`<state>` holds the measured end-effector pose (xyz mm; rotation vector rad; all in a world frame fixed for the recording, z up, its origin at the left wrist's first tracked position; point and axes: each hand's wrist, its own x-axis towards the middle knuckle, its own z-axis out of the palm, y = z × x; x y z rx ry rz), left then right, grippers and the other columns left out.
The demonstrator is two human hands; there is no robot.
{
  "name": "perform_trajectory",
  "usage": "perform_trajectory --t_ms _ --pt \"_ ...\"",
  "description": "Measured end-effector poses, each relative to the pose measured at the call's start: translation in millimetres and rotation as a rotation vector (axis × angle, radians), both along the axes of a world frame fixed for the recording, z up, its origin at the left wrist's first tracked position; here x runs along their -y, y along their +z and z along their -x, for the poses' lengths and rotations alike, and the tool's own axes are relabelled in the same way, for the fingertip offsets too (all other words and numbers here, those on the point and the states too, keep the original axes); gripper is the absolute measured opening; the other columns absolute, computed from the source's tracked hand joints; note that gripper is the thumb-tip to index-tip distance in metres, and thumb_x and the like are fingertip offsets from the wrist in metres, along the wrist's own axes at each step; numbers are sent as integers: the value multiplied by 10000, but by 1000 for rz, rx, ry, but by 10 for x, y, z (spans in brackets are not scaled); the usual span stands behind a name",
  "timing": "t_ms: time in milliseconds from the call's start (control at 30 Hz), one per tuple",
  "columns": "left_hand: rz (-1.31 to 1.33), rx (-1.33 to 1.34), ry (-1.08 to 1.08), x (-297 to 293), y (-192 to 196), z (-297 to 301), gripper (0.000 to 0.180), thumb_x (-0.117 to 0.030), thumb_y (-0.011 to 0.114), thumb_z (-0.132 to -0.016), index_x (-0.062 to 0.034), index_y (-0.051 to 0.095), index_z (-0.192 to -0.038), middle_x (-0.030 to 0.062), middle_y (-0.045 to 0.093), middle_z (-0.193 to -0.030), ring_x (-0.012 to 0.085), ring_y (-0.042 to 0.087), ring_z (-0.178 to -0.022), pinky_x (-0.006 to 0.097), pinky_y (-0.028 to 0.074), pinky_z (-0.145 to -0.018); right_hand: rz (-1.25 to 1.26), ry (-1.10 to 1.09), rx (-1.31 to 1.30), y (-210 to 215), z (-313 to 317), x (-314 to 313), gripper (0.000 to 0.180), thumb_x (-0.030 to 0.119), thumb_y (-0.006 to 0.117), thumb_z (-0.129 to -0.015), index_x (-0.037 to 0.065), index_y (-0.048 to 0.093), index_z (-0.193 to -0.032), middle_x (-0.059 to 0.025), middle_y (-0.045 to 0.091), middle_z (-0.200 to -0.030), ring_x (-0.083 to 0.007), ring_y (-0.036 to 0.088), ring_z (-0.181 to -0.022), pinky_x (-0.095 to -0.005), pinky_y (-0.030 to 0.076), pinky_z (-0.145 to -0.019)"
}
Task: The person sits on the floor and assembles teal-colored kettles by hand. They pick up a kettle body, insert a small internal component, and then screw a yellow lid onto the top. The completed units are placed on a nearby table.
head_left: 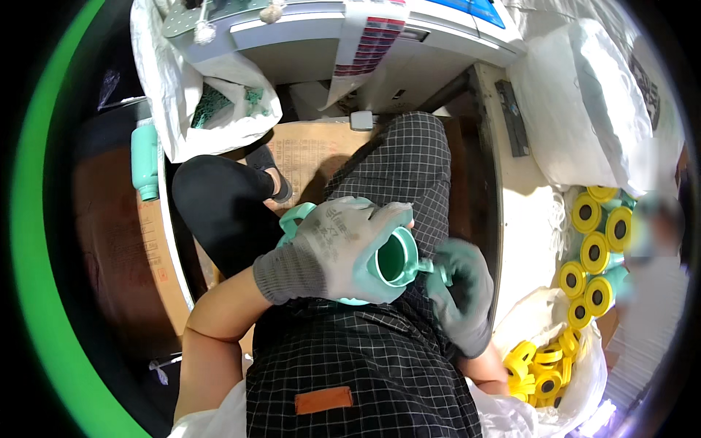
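Observation:
My left hand point(347, 244), in a grey and white work glove, wraps around a teal plastic jug point(395, 261) held over my lap. Its round open mouth is turned up and to the right, and a handle loop point(293, 221) shows behind the glove. A small teal tab point(425, 267) juts from the rim toward my right hand point(465, 296). That gloved hand is curled and slightly blurred, its fingers closed at the tab's outer end. My left palm hides most of the jug's body.
A teal bottle point(146, 162) stands at far left, near a white sack point(171, 87) with green scraps. On the right are yellow-lidded teal bottles point(595, 252), a bag of yellow lids point(544, 369) and a large white sack point(584, 109). A grey machine point(292, 36) is ahead.

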<state>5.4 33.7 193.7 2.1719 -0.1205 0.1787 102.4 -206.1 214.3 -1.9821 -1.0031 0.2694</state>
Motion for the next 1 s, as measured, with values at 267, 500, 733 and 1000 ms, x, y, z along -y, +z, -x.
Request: perform_trajectory --t_ms 267,500,733,1000 --pt "-386 1 -33 508 106 -23 879 -522 849 -718 -7 544 -1361 160 690 -1180 303 694 -1090 467 494 -1017 499 191 -288 162 -296 -5 488 423 794 -870 -2 640 -1055 -162 666 -927 -300 693 -830 -404 552 -747" --pt "-361 -23 -42 567 79 -111 858 -480 864 -718 -13 532 -1358 148 698 -1137 297 694 -1090 455 494 -1024 609 338 401 269 -333 -21 425 458 797 -826 84 667 -980 -71 622 -890 -245 656 -820 -389 537 -708" --pt "-365 -31 -54 579 22 -209 812 -474 854 -738 -29 524 -1332 127 699 -1101 275 703 -1054 424 513 -975 916 392 224 344 -332 -4 288 370 709 -911 89 659 -952 -99 676 -893 -276 702 -850 -407 554 -744" --pt "-203 -339 -58 197 195 -131 760 -507 861 -758 -85 578 -1324 141 721 -1105 271 720 -1060 412 562 -947 463 963 -542 510 -686 351 318 342 648 -985 47 716 -890 -121 713 -791 -282 718 -706 -403 572 -670"
